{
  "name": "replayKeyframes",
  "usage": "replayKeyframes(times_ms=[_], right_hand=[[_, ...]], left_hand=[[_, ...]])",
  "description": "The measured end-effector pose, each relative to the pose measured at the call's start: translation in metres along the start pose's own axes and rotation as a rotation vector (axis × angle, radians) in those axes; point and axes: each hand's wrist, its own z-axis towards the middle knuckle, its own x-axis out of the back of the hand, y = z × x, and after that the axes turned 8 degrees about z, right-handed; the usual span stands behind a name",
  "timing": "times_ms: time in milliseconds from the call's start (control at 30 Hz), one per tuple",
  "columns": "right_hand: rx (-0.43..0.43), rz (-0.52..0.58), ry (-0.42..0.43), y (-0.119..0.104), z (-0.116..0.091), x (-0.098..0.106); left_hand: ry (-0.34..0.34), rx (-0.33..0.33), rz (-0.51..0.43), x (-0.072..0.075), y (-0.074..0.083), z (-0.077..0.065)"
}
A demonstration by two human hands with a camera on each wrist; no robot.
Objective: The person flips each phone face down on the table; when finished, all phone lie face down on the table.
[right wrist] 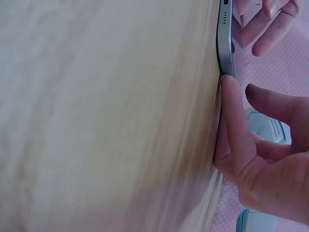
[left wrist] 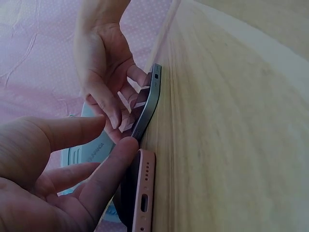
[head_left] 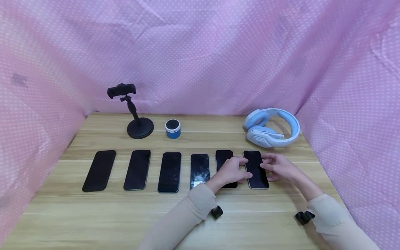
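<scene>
Plainly, the rightmost phone (head_left: 257, 171), black-faced with a silver-grey frame, lies on the bench (head_left: 125, 215) between the left hand (head_left: 232, 171) and right hand (head_left: 280, 167), their fingers parted and touching its long edges. Bench surface extends nearward; a neighbouring phone (head_left: 222, 158) sits just left, headphones (head_left: 263, 137) beyond its far end.

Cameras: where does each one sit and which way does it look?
Head: on the person's head, facing forward and down at the table and phones; left hand, right hand and sleeves show.
Left wrist: on that wrist, looking past the left hand at the rightmost phone; both hands show.
Right wrist: on that wrist, looking past the right hand toward the same phone; both hands show.
Shared: both wrist views show that phone and part of the headphones.
</scene>
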Motion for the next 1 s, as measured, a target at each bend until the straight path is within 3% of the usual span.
replayKeyframes(times_ms=[267,500,600,1000], right_hand=[[-0.003,-0.015,0.017,-0.0003,-0.0009,0.0016],[0.007,-0.022,0.020,0.0039,-0.0001,0.0016],[0.007,-0.016,0.016,0.0039,-0.0002,0.0023],[0.004,0.007,-0.006,0.0022,0.0001,0.0019]], left_hand=[[0.014,-0.028,0.042,-0.0010,0.0027,0.0006],[0.017,-0.088,0.235,-0.0006,0.0066,-0.0034],[0.023,-0.105,0.272,-0.0010,0.0068,-0.0033],[0.023,-0.096,0.262,-0.0007,0.0042,-0.0024]])
